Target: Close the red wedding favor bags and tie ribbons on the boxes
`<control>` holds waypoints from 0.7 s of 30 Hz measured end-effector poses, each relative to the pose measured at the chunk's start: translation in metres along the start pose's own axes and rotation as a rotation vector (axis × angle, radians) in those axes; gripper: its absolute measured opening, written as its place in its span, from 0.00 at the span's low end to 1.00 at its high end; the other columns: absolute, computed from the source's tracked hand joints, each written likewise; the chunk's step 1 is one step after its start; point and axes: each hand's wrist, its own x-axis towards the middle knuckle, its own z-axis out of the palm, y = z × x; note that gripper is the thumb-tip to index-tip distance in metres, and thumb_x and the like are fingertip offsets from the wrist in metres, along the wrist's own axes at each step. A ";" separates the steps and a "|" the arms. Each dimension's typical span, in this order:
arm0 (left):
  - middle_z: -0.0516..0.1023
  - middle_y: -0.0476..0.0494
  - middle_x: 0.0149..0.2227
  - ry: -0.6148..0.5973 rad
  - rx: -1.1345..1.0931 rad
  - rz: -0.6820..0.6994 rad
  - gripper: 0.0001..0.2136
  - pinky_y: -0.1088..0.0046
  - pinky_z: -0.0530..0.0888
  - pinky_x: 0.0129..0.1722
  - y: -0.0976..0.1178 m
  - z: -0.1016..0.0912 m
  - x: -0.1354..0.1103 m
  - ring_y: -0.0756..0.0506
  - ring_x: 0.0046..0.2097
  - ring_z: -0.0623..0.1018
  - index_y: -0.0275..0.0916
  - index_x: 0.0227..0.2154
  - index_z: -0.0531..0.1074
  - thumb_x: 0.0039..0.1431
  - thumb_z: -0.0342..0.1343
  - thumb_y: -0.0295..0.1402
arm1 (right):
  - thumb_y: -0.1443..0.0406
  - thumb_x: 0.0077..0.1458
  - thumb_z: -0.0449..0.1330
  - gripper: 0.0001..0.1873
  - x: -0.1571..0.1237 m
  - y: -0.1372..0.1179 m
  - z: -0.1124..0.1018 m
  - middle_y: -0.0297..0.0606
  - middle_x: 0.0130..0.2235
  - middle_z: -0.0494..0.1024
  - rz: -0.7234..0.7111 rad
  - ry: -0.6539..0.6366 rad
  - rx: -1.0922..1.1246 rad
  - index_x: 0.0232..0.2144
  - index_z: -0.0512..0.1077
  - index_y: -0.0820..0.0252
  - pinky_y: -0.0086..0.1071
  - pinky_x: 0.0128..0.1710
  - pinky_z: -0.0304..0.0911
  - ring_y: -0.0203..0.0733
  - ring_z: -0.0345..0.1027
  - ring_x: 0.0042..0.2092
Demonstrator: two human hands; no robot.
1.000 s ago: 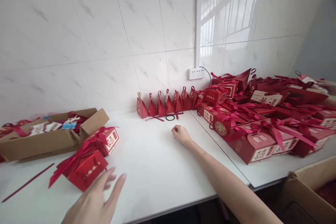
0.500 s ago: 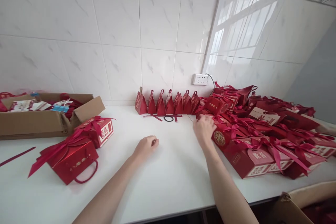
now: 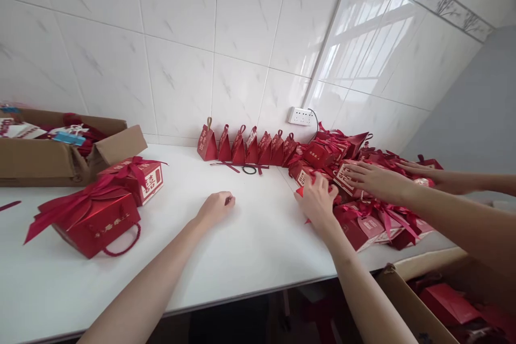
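My left hand [image 3: 216, 207] rests on the white table [image 3: 258, 242], fingers curled into a loose fist with nothing showing in it. At the left edge of a heap of red gift boxes [image 3: 365, 226], my right hand [image 3: 319, 198] has its fingers curled over a red box, mostly covered by the hand. The boxes in the heap carry ribbon bows and white printed panels. From the right, another person's hand [image 3: 377, 180] lies spread on the heap, and a second hand [image 3: 419, 169] reaches in behind it.
A row of small triangular red boxes [image 3: 237, 148] stands by the tiled wall, with a black ring [image 3: 249, 170] before it. Two ribboned boxes [image 3: 97, 220] sit at left near an open carton [image 3: 40, 164]. Below the table edge is another carton [image 3: 415, 301] holding red boxes.
Another person's two hands have come in from the right onto the heap. My right hand now covers a red box at the heap's edge. The view has tilted and shifted; my left hand stays curled.
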 end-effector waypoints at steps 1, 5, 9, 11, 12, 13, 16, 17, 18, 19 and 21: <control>0.74 0.48 0.24 0.000 0.002 0.001 0.12 0.72 0.62 0.29 0.000 0.000 0.000 0.46 0.28 0.71 0.41 0.20 0.66 0.55 0.45 0.36 | 0.61 0.54 0.59 0.30 0.003 0.003 -0.002 0.63 0.58 0.59 0.047 -0.037 -0.031 0.57 0.60 0.69 0.53 0.53 0.50 0.64 0.54 0.58; 0.74 0.48 0.24 0.007 0.006 0.013 0.12 0.72 0.63 0.29 -0.002 0.002 0.002 0.45 0.28 0.72 0.41 0.20 0.67 0.55 0.45 0.36 | 0.65 0.51 0.62 0.32 0.011 0.012 0.004 0.62 0.51 0.67 0.100 -0.205 -0.100 0.57 0.61 0.71 0.54 0.44 0.57 0.68 0.61 0.52; 0.74 0.48 0.22 0.019 -0.003 0.032 0.12 0.71 0.64 0.28 -0.005 0.004 0.003 0.45 0.27 0.72 0.42 0.19 0.68 0.55 0.46 0.34 | 0.77 0.54 0.50 0.23 0.010 0.016 0.004 0.59 0.50 0.69 -0.010 -0.156 -0.128 0.53 0.66 0.68 0.49 0.42 0.58 0.61 0.61 0.52; 0.75 0.48 0.24 0.031 -0.018 0.047 0.10 0.71 0.66 0.29 -0.006 0.005 0.004 0.45 0.28 0.74 0.42 0.21 0.69 0.55 0.46 0.34 | 0.77 0.54 0.49 0.21 0.008 0.014 -0.005 0.59 0.48 0.70 -0.048 -0.116 -0.124 0.50 0.68 0.69 0.47 0.42 0.58 0.60 0.61 0.51; 0.76 0.48 0.26 0.038 -0.029 0.058 0.09 0.71 0.67 0.30 -0.006 0.005 0.004 0.45 0.29 0.74 0.41 0.24 0.70 0.55 0.47 0.34 | 0.77 0.55 0.48 0.21 0.006 0.011 -0.012 0.59 0.48 0.70 -0.065 -0.089 -0.118 0.50 0.68 0.69 0.47 0.42 0.58 0.59 0.61 0.51; 0.77 0.47 0.28 0.046 -0.042 0.073 0.09 0.71 0.69 0.31 -0.005 0.005 0.004 0.45 0.30 0.75 0.41 0.28 0.72 0.55 0.47 0.35 | 0.75 0.56 0.48 0.20 0.004 0.006 -0.018 0.58 0.49 0.69 -0.083 -0.062 -0.113 0.50 0.68 0.68 0.46 0.42 0.58 0.59 0.61 0.51; 0.76 0.42 0.43 0.075 -0.077 0.145 0.20 0.67 0.72 0.42 0.000 0.007 0.001 0.43 0.41 0.77 0.39 0.47 0.68 0.51 0.54 0.40 | 0.67 0.60 0.50 0.17 -0.009 -0.026 -0.034 0.55 0.50 0.69 -0.172 0.037 -0.044 0.50 0.68 0.65 0.44 0.44 0.57 0.58 0.60 0.50; 0.72 0.39 0.50 0.090 -0.088 0.180 0.28 0.65 0.72 0.47 0.002 0.007 0.000 0.41 0.47 0.75 0.38 0.52 0.63 0.48 0.57 0.42 | 0.64 0.61 0.51 0.17 -0.014 -0.041 -0.037 0.55 0.49 0.69 -0.209 0.073 0.013 0.50 0.68 0.65 0.44 0.45 0.57 0.58 0.61 0.50; 0.67 0.35 0.55 0.114 -0.106 0.227 0.35 0.63 0.70 0.52 0.005 0.008 -0.002 0.39 0.53 0.71 0.38 0.56 0.58 0.45 0.61 0.43 | 0.61 0.60 0.53 0.18 -0.018 -0.057 -0.039 0.55 0.48 0.70 -0.245 0.093 0.086 0.50 0.68 0.65 0.43 0.45 0.58 0.57 0.61 0.50; 0.62 0.33 0.59 0.146 -0.132 0.277 0.42 0.60 0.67 0.55 0.007 0.009 -0.004 0.37 0.58 0.67 0.37 0.59 0.54 0.41 0.64 0.43 | 0.59 0.59 0.55 0.18 -0.022 -0.073 -0.040 0.54 0.47 0.71 -0.279 0.085 0.172 0.48 0.69 0.65 0.43 0.45 0.58 0.57 0.62 0.49; 0.59 0.33 0.60 0.232 -0.201 0.344 0.48 0.55 0.65 0.58 0.010 0.011 -0.007 0.33 0.61 0.62 0.39 0.60 0.53 0.33 0.68 0.41 | 0.58 0.58 0.56 0.17 -0.025 -0.102 -0.039 0.51 0.44 0.73 -0.355 -0.010 0.366 0.45 0.70 0.64 0.41 0.42 0.60 0.55 0.64 0.47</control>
